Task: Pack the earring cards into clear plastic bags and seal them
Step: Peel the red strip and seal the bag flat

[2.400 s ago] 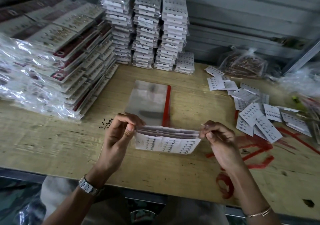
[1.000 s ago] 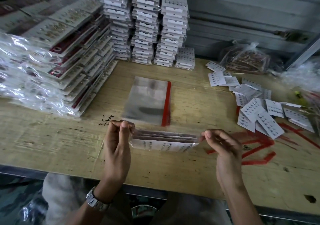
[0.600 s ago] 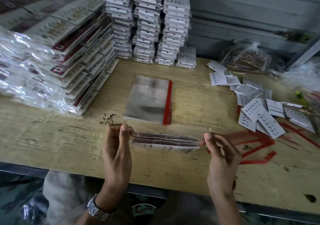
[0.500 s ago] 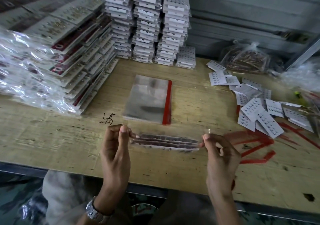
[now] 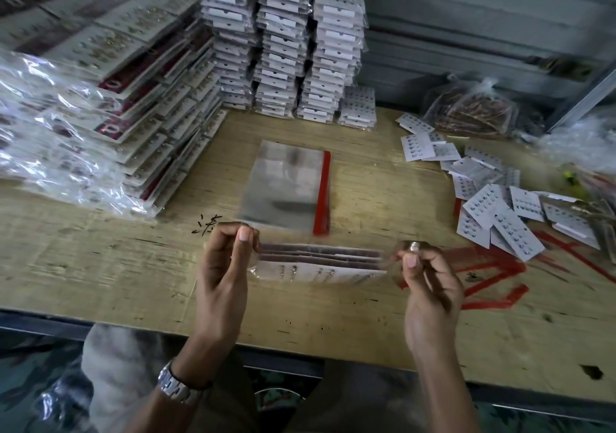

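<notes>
Plastic, clear and glossy, forms the bag [image 5: 320,273] stretched between both hands, with a bundle of earring cards [image 5: 320,255] inside, their top edges facing up and rows of small studs showing on the front card. The left hand [image 5: 223,272] pinches the bag's left end between thumb and curled fingers. The right hand [image 5: 430,286] pinches the right end between thumb and forefinger. The bag hangs just above the wooden table [image 5: 100,266], near its front edge.

Just behind it lies a pile of empty bags [image 5: 283,189] with a red strip along its right side. A black handwritten character [image 5: 208,225] sits on the wood beside the left thumb; I cannot read it. Red painted strokes [image 5: 493,276] cross the wood beyond the right hand, unreadable too.

Loose cards [image 5: 496,205] are scattered at the right. At the back stand 3 tall stacks [image 5: 286,42] of bagged cards, with 1 short stack beside them. Larger wrapped packs [image 5: 100,82] with maroon bands pile up at the left; a pale mark on the bands is too blurred to read. A knotted bag [image 5: 470,112] of brownish pieces sits far right.

Bare wood stays open left of the hands and along the near edge. A metal wristwatch [image 5: 176,386] circles the left wrist.
</notes>
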Demonstrator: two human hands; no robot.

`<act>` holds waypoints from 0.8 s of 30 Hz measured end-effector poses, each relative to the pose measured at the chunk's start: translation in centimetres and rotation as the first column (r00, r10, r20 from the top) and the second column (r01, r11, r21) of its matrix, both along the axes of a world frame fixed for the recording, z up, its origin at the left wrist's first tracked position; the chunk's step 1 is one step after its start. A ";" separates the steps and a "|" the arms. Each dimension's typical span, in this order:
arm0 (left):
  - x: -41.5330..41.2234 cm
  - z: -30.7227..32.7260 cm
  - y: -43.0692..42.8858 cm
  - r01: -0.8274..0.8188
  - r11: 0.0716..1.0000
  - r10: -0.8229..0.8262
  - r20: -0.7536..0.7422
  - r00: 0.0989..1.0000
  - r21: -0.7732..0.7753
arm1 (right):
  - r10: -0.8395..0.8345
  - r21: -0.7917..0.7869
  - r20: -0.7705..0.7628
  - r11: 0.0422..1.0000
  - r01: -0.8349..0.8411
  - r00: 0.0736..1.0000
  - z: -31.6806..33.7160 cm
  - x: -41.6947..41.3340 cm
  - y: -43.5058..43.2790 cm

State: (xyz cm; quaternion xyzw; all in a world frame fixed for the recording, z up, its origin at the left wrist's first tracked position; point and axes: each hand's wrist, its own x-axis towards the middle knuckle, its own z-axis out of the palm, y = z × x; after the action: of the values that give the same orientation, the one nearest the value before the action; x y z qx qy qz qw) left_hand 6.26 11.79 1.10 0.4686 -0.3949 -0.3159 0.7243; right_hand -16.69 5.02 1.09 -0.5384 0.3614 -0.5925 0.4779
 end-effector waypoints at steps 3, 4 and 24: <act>0.4 0.1 -0.4 0.011 1.000 -0.010 -0.016 1.000 0.009 | 0.075 -0.047 0.072 0.996 -0.072 0.995 0.2 0.1 -0.9; 0.6 0.1 -0.5 0.011 1.000 -0.011 -0.011 1.000 0.006 | 0.094 -0.067 0.075 0.994 -0.089 0.993 0.2 0.1 -1.2; 1.0 -0.4 -0.7 -0.037 0.998 0.036 0.019 0.999 0.052 | 0.020 -0.109 -0.072 0.994 -0.028 0.997 0.1 -0.7 -0.9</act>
State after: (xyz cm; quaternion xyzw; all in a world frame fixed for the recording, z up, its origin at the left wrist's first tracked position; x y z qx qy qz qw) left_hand 7.29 11.10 0.66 0.4975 -0.3845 -0.3086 0.7138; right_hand -17.35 4.12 1.20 -0.5889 0.3385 -0.5864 0.4413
